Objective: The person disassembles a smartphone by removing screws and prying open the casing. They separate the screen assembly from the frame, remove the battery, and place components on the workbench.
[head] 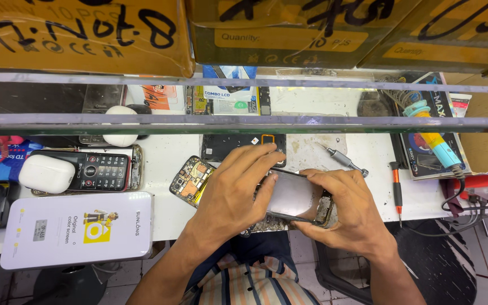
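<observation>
Both hands grip a smartphone (293, 196) at the edge of a white workbench (165, 209), the left hand (234, 189) over its left end, the right hand (350, 204) wrapped around its right end. An opened phone (190, 179) lies just left of the left hand. A screwdriver (343, 159) rests just beyond the right hand; a white box (77, 229) sits well to the left.

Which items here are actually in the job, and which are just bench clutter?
In hand:
- phone screen panel, gripped by left hand and right hand
- opened phone body, circuit board exposed, partly under the left hand

Lying about:
- grey screwdriver
- orange-handled screwdriver
- soldering iron
- keypad phone
- white earbud case
- white box
</observation>
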